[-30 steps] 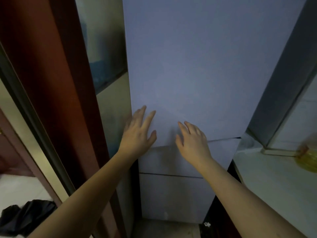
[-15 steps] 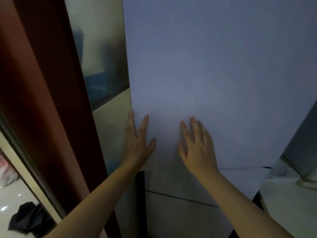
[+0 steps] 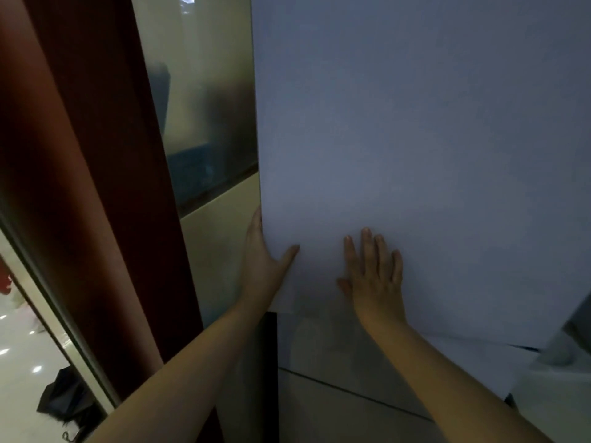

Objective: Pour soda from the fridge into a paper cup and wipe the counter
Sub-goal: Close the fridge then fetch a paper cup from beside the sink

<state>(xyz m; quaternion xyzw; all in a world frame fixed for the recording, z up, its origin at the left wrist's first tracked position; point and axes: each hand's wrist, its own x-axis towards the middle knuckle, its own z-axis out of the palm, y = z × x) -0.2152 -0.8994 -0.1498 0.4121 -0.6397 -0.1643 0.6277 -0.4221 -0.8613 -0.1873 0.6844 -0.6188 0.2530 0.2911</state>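
the fridge door [image 3: 415,139] fills the upper right of the head view as a tall, flat, matt pale grey-blue panel, its long axis vertical, with no handle visible on its face. the relation that governs the coming move is at the door's left vertical edge: the left hand [image 3: 265,260] sits at that edge, its fingers passing out of sight behind it while the thumb lies on the front face, so it appears to hold the edge. the right hand [image 3: 374,273] lies flat on the door face just to the right of it, fingers straight and spread, holding nothing. the two hands are near each other but not touching, both low on the upper door, just above the seam where a lower door panel [image 3: 335,353] begins. the left hand is judged the nearer to the opening side, and the door would seemingly swing out from that edge. the soda is not visible and is presumed behind the door; the paper cup is not in view either. to the left of the fridge stands a smooth cream wall panel [image 3: 220,251] with a glossy reflective pane above it, then a dark red-brown wooden frame [image 3: 80,155]. a dark crumpled object [image 3: 67,401] lies on a shiny pale floor at lower left; its identity cannot be determined.
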